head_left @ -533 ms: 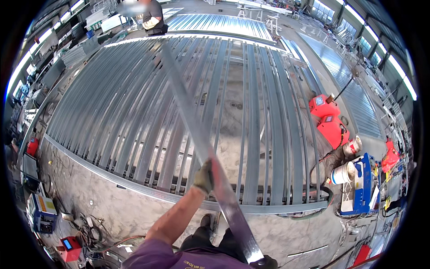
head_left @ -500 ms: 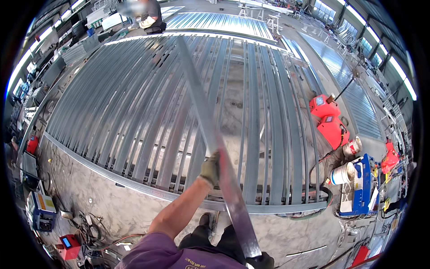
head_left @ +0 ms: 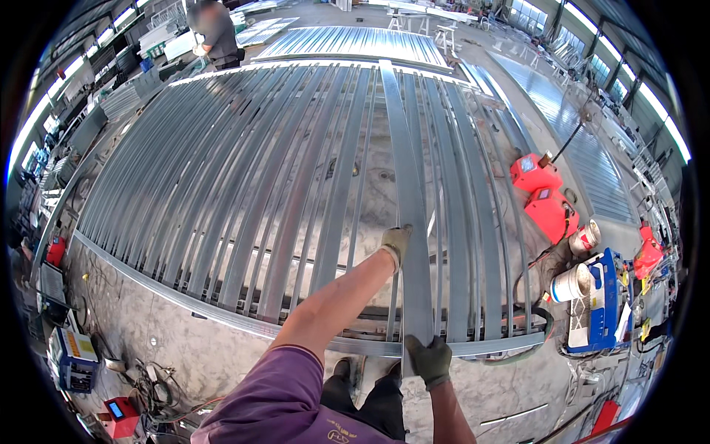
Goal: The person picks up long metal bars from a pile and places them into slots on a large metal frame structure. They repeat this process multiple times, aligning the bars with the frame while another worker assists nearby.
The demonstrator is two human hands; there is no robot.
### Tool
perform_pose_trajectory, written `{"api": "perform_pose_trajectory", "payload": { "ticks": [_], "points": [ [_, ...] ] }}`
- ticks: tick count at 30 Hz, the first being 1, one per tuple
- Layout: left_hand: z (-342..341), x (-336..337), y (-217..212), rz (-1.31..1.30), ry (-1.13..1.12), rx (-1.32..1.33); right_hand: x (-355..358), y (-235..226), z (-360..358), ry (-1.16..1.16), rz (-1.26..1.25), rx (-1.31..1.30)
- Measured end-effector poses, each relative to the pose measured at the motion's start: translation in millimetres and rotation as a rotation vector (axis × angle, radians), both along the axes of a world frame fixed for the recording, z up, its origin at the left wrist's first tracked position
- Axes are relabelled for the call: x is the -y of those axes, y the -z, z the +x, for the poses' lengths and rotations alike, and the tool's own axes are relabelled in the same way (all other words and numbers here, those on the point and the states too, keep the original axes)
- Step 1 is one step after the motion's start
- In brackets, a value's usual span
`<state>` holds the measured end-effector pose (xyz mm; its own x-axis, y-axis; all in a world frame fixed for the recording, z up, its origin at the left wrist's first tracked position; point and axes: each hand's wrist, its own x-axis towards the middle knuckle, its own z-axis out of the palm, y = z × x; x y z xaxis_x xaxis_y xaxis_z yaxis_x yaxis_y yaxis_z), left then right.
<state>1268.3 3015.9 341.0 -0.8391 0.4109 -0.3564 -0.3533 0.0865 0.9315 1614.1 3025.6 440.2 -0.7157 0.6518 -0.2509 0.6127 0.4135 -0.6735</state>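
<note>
A long flat grey metal bar (head_left: 416,288) runs away from me over a large frame of parallel metal slats (head_left: 285,214). My left hand (head_left: 396,243), in a light work glove, grips the bar's left edge partway along, its fingers partly hidden. Close to my body, my right hand (head_left: 430,361) in a darker glove is closed around the near end, which sticks out past the near rail (head_left: 488,346). At its far end the bar reaches the frame's far rail; whether it rests there I cannot tell.
Right of the frame stand red machines (head_left: 551,213), white buckets (head_left: 571,284) and a blue case (head_left: 603,303). Cables (head_left: 155,388) and a red box (head_left: 120,416) lie at lower left. Another person (head_left: 214,37) stands beyond the far left. A hose (head_left: 543,325) curls by the near right corner.
The bar has swung rightward at its far end and moved forward, now nearly in line with the slats. Both hands moved with it. The other person has shifted left and stands more upright.
</note>
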Motion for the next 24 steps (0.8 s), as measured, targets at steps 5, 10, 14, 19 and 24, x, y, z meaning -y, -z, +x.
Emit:
{"api": "perform_pose_trajectory", "payload": {
  "ticks": [5, 10, 14, 19, 24],
  "points": [
    [-22.6, 3.8, 1.8, -0.3, 0.045, -0.401, 0.1, -1.2, -59.8, 0.039, -0.156, -0.137],
    [-31.9, 18.4, -14.0, -0.711, 0.363, -0.721, 17.7, 4.6, -93.4, 0.107, -0.299, -0.087],
    [-44.0, 72.8, 2.0, -0.664, 0.278, -0.577, 52.7, 23.2, -111.2, 0.024, -0.263, -0.072],
    [2.2, 221.1, 12.2, -1.097, 0.339, -1.365, 65.9, 86.4, -116.7, -0.107, -0.108, 0.242],
    [78.7, 389.9, 0.7, -1.065, -0.516, -0.829, 36.4, 212.4, -95.0, -0.175, 0.128, -0.134]
  ]
}}
